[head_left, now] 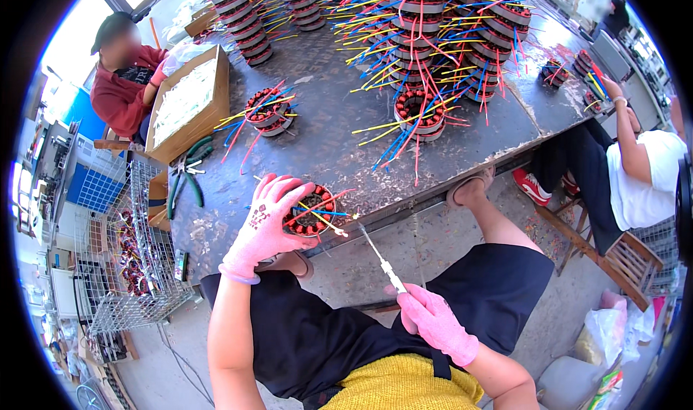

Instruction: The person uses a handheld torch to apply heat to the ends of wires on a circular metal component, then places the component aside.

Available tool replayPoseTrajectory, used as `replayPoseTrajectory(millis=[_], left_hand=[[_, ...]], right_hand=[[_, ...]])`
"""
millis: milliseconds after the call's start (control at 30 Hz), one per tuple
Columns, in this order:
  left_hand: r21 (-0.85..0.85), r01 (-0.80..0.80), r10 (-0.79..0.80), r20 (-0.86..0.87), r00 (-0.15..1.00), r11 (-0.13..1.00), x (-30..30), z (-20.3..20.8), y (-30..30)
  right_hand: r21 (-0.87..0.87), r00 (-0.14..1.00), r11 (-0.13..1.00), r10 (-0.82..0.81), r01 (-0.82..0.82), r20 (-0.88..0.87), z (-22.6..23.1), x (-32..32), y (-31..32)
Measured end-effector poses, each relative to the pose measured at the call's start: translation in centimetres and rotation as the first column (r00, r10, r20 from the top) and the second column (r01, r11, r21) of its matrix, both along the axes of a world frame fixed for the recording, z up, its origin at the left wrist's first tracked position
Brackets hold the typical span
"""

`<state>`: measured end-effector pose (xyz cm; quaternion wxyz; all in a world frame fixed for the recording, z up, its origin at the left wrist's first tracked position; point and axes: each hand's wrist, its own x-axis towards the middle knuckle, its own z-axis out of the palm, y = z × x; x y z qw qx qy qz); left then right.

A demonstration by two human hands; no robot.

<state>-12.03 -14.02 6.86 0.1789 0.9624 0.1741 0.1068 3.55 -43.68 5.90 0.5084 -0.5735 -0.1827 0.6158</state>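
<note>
My left hand (266,219), in a pink glove, grips a motor stator (309,231) at the table's near edge. This is a ring with red-wrapped coils and red, blue and yellow wires, whose ends point right. My right hand (433,320), also gloved in pink, is closed round a slim white-handled tool (390,271) with a long thin metal tip. That tip points up and left, close to the bright wire ends; whether it touches them I cannot tell. Green-handled pliers (186,177) lie left of my left hand. Another stator (270,114) lies farther back.
Tall stacks of wired stators (419,42) stand on the dark worn table (325,132). At the left are an open cardboard box (189,107), a wire basket cart (137,302) and a person in red (126,85). A co-worker in white (646,172) sits at the right on a wooden stool (606,258).
</note>
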Motion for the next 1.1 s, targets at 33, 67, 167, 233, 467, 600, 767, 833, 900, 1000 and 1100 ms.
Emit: replayPoseTrajectory(millis=[33,67,167,233,467,600,767,833,900,1000,1100], left_hand=[[-0.001,0.003,-0.003,0.004,1.000,1.000,0.03,-0.03,0.03],[-0.003,0.005,-0.005,0.002,1.000,1.000,0.07,0.00,0.04],[-0.011,0.003,-0.003,0.001,1.000,1.000,0.17,0.14,-0.05],[-0.018,-0.005,0.005,0.004,1.000,1.000,0.12,0.27,-0.23],[-0.005,-0.007,0.007,-0.003,1.000,1.000,0.03,0.14,-0.11],[-0.009,-0.006,0.006,-0.010,1.000,1.000,0.10,0.22,-0.11],[-0.013,-0.008,0.008,-0.006,1.000,1.000,0.26,0.19,-0.13],[-0.019,-0.011,0.011,0.005,1.000,1.000,0.10,0.06,-0.08],[-0.011,-0.017,0.017,0.008,1.000,1.000,0.19,0.17,-0.15],[-0.001,-0.010,0.010,0.018,1.000,1.000,0.10,0.23,-0.14],[0.004,0.004,-0.004,0.046,0.999,1.000,0.11,0.36,-0.21]], right_hand=[[0.006,1.000,1.000,0.000,0.000,0.005,-0.18,0.00,-0.08],[0.012,1.000,1.000,-0.001,0.001,0.010,-0.52,-0.03,-0.20],[0.019,0.999,1.000,0.014,-0.015,0.030,-0.54,0.06,-0.17],[0.021,0.998,0.999,0.025,-0.026,0.049,-0.42,0.09,-0.08],[0.011,1.000,1.000,-0.006,0.006,0.006,-0.35,-0.05,-0.10],[0.006,1.000,1.000,0.009,-0.010,0.024,-0.46,0.02,-0.16],[-0.003,0.999,1.000,-0.006,0.006,-0.038,-0.30,-0.04,0.09],[-0.007,1.000,1.000,0.003,-0.003,-0.016,-0.45,0.04,0.08],[-0.009,1.000,1.000,0.018,-0.018,0.021,-0.45,0.05,0.07],[-0.017,0.999,1.000,-0.003,0.002,-0.044,0.24,0.14,-0.03],[-0.032,0.999,0.999,-0.015,0.014,-0.050,0.03,0.06,-0.26]])
